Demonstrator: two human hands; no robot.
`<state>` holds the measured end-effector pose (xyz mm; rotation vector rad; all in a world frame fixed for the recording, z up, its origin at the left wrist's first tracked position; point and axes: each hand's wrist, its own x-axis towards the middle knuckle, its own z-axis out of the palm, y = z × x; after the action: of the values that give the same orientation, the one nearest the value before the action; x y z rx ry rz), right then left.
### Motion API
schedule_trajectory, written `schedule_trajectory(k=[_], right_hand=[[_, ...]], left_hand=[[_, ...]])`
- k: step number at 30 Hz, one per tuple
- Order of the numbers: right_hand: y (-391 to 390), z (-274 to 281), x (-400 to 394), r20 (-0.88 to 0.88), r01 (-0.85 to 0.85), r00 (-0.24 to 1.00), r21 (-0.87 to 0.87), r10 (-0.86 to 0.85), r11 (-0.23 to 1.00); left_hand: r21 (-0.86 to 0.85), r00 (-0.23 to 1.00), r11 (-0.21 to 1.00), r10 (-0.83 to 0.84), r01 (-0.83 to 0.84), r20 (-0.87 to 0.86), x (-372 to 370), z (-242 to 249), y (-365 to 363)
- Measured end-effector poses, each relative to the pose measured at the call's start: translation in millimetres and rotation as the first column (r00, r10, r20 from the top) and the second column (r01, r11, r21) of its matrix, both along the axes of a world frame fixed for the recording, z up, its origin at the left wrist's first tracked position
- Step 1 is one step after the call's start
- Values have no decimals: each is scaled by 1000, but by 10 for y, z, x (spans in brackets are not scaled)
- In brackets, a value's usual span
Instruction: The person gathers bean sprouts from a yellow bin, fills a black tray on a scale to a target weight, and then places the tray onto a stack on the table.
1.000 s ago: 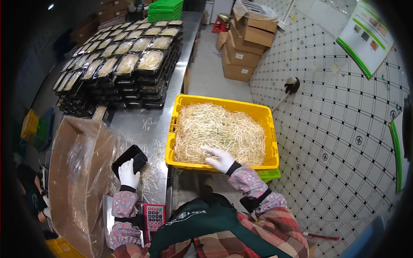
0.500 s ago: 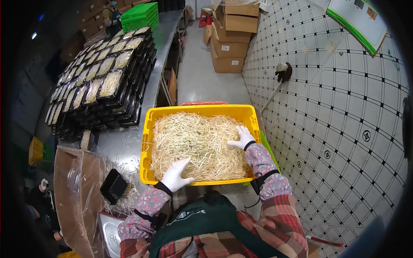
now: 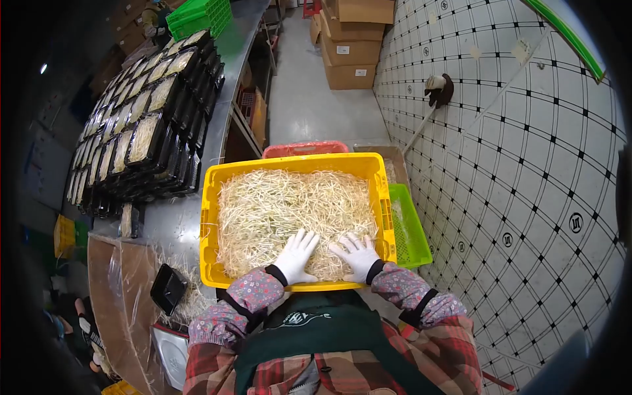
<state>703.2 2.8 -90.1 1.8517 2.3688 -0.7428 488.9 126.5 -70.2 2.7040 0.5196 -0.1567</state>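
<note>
A yellow crate [image 3: 209, 197] full of bean sprouts [image 3: 270, 204] stands right in front of me. My left hand [image 3: 297, 255], in a white glove, lies with spread fingers on the sprouts near the crate's front side. Beside it, a little to the right, my right hand [image 3: 357, 257] rests on the sprouts too, gloved in white, its fingers apart. Neither hand grips anything. To the left of the crate a black plastic tray [image 3: 168, 288] lies tilted among loose sprouts on the metal table [image 3: 172, 220].
Stacks of black trays packed with sprouts [image 3: 141, 138] fill the table at left, a green crate [image 3: 201, 16] behind them. A cardboard piece [image 3: 122, 283] and a scale [image 3: 170, 355] are near left. A green basket [image 3: 409, 230] and red crate [image 3: 306, 148] adjoin the yellow crate. Cardboard boxes [image 3: 355, 59] stand ahead.
My left hand has moved right and forward onto the sprouts. My right hand has come back toward me from the crate's right side. The view has shifted, showing more of the green basket.
</note>
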Motion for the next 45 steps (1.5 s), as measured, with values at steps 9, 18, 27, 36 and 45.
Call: schedule_trajectory(k=[9,18,27,36,45], right_hand=[[357,-357,339,-35,274,962,65,-272,960],[804,555,379,-331,376,865,-68,-377,924],[730,23,488,-115,388,914,-29,-388,921],[1288,-320,384,-172,633,717,-248,-676,734],[90,-202,-31,-117,190,977,95,-179,977]], left_hand=[[-51,984,984,173,-170,41,728,-517,-69],[-176,949,977,168,-123,268,480,298,609],[-59,992,993,92,-98,-91,204,-34,701],[36,971,988,154,-150,-183,618,-396,773],[19,975,983,-183,182,123,-49,-272,212]])
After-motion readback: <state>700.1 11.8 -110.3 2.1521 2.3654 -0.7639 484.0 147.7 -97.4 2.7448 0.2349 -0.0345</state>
